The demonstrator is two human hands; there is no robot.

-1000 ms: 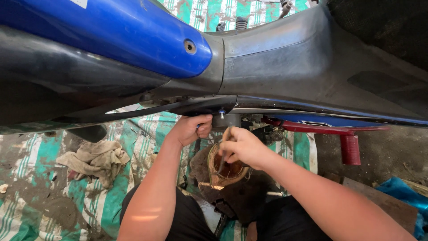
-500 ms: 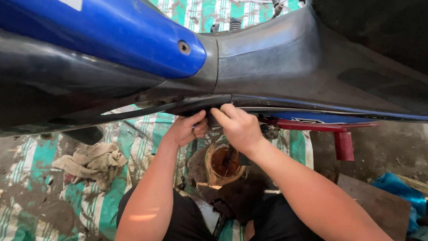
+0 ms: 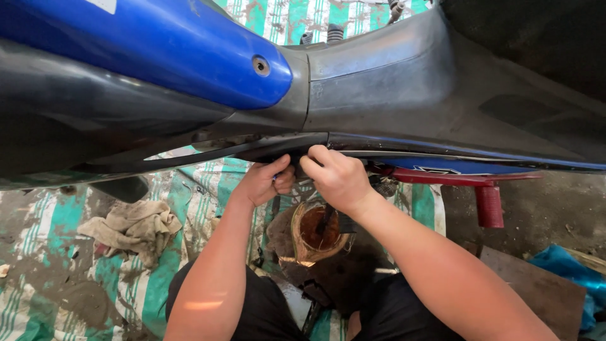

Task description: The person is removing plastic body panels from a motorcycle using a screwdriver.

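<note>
A motorcycle with a blue body panel (image 3: pixel 158 47) and black plastic bodywork (image 3: pixel 404 82) fills the top of the head view. Both my hands reach up under its lower edge. My left hand (image 3: pixel 265 180) is curled just beneath the black trim, fingers closed around something small that I cannot make out. My right hand (image 3: pixel 338 177) sits right beside it, fingers bent and pressed against the underside of the trim; the fingertips are hidden. Below the hands lies a round brown bowl-like container (image 3: pixel 315 230) with a dark tool standing in it.
A dirty rag (image 3: pixel 129 227) lies on the green-and-white striped mat (image 3: pixel 57 221) at left. A red stand peg (image 3: pixel 487 205) hangs at right over bare concrete. A blue plastic bag (image 3: pixel 571 271) and a wooden board (image 3: pixel 536 293) lie at lower right.
My right hand has risen from over the brown container up to the underside of the trim, next to my left hand. The left hand has stayed in place.
</note>
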